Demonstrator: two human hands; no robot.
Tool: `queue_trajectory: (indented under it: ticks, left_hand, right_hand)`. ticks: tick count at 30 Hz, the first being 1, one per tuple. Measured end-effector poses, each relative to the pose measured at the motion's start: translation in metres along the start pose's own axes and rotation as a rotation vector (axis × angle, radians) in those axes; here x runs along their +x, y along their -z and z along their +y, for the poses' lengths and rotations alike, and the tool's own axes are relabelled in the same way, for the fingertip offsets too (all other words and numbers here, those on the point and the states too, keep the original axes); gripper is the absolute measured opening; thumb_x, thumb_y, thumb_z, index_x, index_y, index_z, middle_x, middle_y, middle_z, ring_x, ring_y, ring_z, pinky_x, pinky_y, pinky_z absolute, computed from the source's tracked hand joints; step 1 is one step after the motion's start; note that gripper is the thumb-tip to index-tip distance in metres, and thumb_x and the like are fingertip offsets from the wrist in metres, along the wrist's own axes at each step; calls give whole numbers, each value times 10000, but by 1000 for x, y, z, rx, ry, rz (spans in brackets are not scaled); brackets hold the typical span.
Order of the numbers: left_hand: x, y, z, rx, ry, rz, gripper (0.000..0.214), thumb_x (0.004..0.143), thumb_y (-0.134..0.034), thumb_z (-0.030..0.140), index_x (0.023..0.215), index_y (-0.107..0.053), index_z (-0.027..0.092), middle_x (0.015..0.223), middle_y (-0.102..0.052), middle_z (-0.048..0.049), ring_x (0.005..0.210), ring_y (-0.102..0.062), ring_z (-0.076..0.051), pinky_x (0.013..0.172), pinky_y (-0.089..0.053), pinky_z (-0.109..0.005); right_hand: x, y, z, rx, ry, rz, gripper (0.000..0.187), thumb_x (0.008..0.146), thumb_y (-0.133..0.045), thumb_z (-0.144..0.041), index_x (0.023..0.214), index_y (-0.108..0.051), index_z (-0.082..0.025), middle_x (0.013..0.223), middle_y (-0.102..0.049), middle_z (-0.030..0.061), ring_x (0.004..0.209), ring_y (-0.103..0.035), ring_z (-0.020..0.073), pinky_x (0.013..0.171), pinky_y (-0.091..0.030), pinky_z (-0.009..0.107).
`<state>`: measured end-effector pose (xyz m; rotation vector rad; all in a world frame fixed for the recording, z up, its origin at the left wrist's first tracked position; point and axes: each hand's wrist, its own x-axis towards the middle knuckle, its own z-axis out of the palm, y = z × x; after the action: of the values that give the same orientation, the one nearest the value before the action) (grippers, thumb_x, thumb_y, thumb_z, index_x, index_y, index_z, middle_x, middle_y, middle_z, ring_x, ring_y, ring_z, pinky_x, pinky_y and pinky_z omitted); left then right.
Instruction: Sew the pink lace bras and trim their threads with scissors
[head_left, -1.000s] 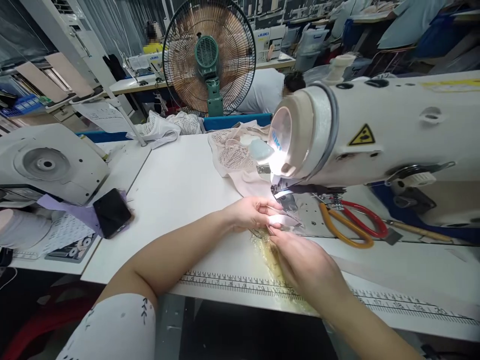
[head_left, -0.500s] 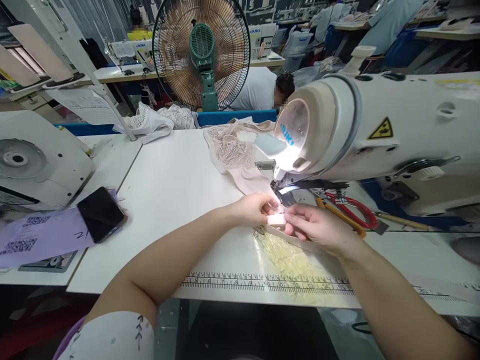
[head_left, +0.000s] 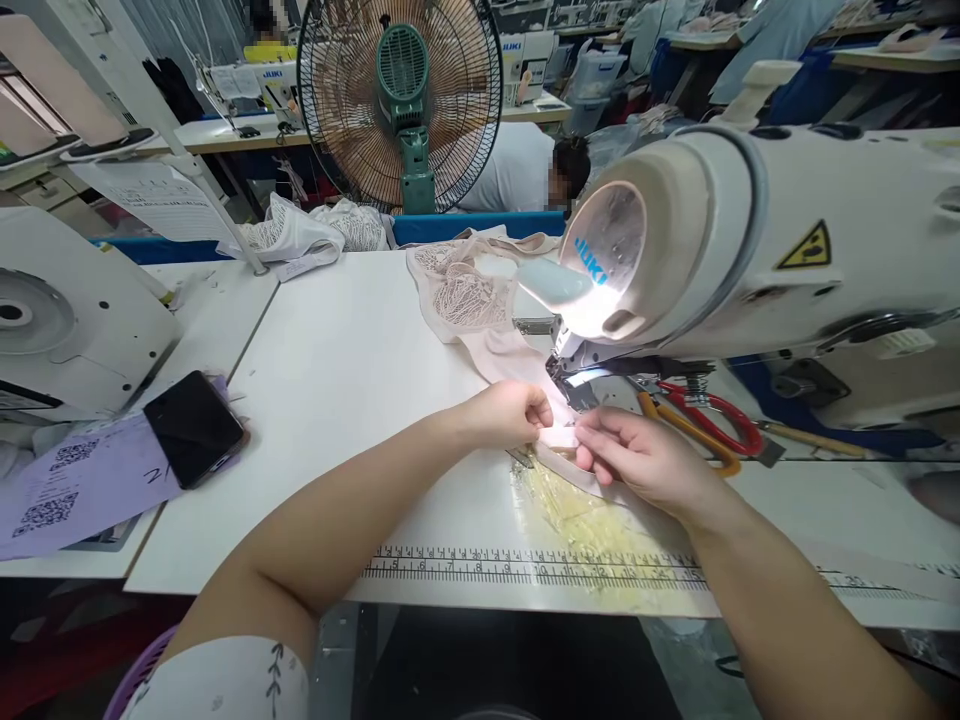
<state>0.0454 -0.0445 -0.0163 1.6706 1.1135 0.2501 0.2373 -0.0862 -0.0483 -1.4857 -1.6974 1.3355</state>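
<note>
Close in front of the sewing machine (head_left: 675, 230), my left hand (head_left: 510, 415) pinches the pale pink edge of a lace bra (head_left: 469, 295). My right hand (head_left: 637, 455) faces it, thumb and fingers closed on a short pale strip (head_left: 559, 438) at the same edge. The strip spans the small gap between both hands. Fabric runs from my fingers back past the machine's lit needle area (head_left: 564, 370) to the lace cups lying behind on the table. A pale band (head_left: 577, 472) curves below my right fingers.
Red-handled scissors (head_left: 731, 425) and an orange-handled tool (head_left: 690, 430) lie right of the needle. A measuring tape strip (head_left: 525, 568) lines the front edge. A phone (head_left: 195, 430) rests on purple paper at left; a fan (head_left: 403, 110) stands behind, with a person bent beyond it.
The view has shifted slightly, so the machine appears further right. Both hands keep their grip on the bra edge and strip, with hardly any movement.
</note>
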Motion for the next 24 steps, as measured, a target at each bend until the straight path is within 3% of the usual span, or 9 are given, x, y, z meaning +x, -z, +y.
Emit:
queue_trajectory:
  ticks: [24]
  left_hand:
    - [-1, 0, 4, -26, 33, 6, 212, 684, -528, -67, 776, -569, 120, 677, -544, 33, 568, -479, -52, 554, -397, -191]
  right_hand:
    - [-1, 2, 5, -23, -24, -22, 445, 834, -512, -608, 718, -573, -183, 692, -629, 30, 526, -521, 107, 513, -453, 239]
